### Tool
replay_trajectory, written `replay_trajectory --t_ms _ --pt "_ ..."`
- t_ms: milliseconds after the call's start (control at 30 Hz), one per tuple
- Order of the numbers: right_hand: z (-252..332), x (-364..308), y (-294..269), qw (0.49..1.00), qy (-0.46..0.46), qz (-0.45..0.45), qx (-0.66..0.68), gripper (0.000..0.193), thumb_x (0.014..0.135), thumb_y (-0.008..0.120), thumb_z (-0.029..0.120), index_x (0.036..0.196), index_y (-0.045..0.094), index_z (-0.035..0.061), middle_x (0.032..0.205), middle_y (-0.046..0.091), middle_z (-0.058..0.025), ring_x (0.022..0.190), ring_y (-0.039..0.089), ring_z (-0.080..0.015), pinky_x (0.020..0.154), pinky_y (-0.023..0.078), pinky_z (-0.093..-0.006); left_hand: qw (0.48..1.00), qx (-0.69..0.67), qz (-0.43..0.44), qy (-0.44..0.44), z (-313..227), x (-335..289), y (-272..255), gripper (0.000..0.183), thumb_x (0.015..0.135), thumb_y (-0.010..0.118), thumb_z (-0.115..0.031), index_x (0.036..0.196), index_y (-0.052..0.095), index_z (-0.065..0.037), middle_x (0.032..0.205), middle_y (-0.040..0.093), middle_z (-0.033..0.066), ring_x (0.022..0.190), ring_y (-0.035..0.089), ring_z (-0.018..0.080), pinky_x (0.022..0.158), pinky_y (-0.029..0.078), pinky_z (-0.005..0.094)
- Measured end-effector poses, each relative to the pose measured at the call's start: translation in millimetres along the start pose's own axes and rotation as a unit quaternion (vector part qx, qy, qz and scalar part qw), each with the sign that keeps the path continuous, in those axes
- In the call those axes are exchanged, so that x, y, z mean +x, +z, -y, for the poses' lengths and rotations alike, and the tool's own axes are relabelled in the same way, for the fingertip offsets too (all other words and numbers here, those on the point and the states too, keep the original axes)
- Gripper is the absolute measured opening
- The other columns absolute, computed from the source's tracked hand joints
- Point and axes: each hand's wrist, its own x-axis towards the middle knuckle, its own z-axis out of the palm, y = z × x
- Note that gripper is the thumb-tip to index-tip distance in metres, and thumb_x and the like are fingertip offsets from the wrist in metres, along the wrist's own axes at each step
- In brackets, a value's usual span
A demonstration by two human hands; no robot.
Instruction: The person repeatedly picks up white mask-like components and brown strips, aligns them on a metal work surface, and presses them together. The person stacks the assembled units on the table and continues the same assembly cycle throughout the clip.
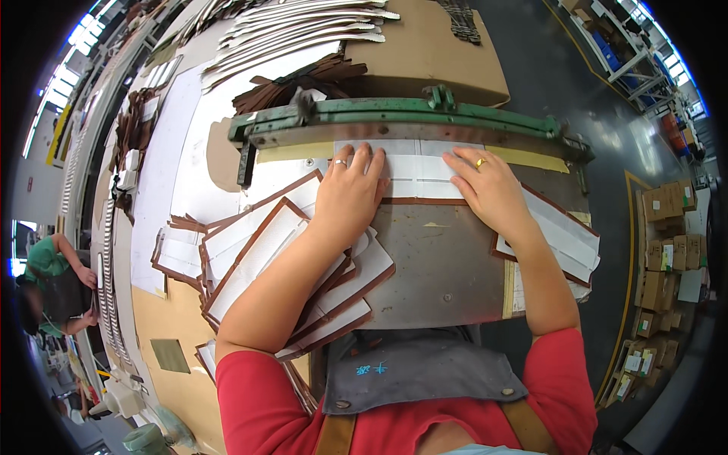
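Note:
A white panel with a brown edge (417, 168) lies on the grey metal plate (436, 265), its far side up against a long green metal bar machine (402, 110). On the panel's left part rests my left hand (349, 189), palm down, its fingers stretched toward the bar. My right hand (489, 186) lies on the right part, fingers extended and apart. Both press the panel from above without gripping it. Several similar brown-edged white panels (254, 243) overlap beside and under my left forearm. More of them (561, 239) lie beyond my right forearm.
Behind the bar are dark brown strips (303, 82) and a stack of long white strips (303, 30). A brown board (425, 53) stands at the back. Cardboard boxes (663, 258) line the floor at right. A person in green (57, 273) works at far left.

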Motion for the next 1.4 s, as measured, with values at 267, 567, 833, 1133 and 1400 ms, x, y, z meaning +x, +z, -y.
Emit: replay_trajectory --t_ms 267,567,833,1133,1400 --pt "1.0 13.8 -4.2 0.999 0.025 0.015 0.045 0.028 0.085 0.06 0.014 0.111 0.061 0.0063 0.112 0.058 -0.0104 0.104 0.053 -0.0296 0.09 0.043 -0.0376 1.0 -0.007 -0.011 -0.001 2.6 -1.4 4.4 0.038 0.087 0.056 -0.02 0.123 0.05 -0.006 0.124 0.051 0.0142 0.114 0.047 0.0362 0.091 0.043 0.0425" --pt "22.6 93.3 52.9 0.983 -0.056 0.022 0.171 0.027 0.081 0.06 0.006 0.108 0.062 0.0049 0.103 0.057 -0.0095 0.101 0.053 -0.0278 0.089 0.043 -0.0357 1.0 -0.014 0.004 0.013 2.2 -2.6 2.8 0.04 0.083 0.06 -0.018 0.119 0.048 -0.005 0.115 0.051 0.0106 0.108 0.049 0.0331 0.084 0.045 0.0404" --pt "38.3 96.9 61.5 0.991 -0.126 -0.003 0.039 0.026 0.077 0.062 0.004 0.103 0.064 0.0059 0.089 0.058 -0.0051 0.084 0.054 -0.0246 0.075 0.047 -0.0356 0.996 -0.041 0.025 -0.077 6.2 1.9 -3.7 0.061 0.079 0.065 -0.036 0.122 0.045 0.003 0.124 0.049 0.0137 0.11 0.049 0.0309 0.087 0.043 0.0397" --pt "20.1 71.0 29.4 0.99 -0.13 0.012 -0.06 0.022 0.079 0.061 0.007 0.101 0.062 0.0044 0.087 0.059 -0.0059 0.084 0.056 -0.0246 0.075 0.048 -0.0363 0.993 0.067 0.022 -0.093 11.5 6.8 0.8 0.067 0.082 0.056 -0.053 0.125 0.048 -0.002 0.127 0.051 0.0137 0.111 0.05 0.0289 0.085 0.04 0.0384" --pt "-17.7 24.2 -9.2 0.991 -0.104 0.027 -0.083 0.017 0.081 0.061 0.011 0.096 0.061 0.0049 0.089 0.06 -0.0071 0.086 0.057 -0.0245 0.075 0.045 -0.0356 0.99 0.071 0.052 -0.106 11.6 8.9 -2.4 0.064 0.084 0.053 -0.052 0.128 0.047 -0.006 0.127 0.05 0.0157 0.117 0.047 0.0309 0.09 0.038 0.0404"
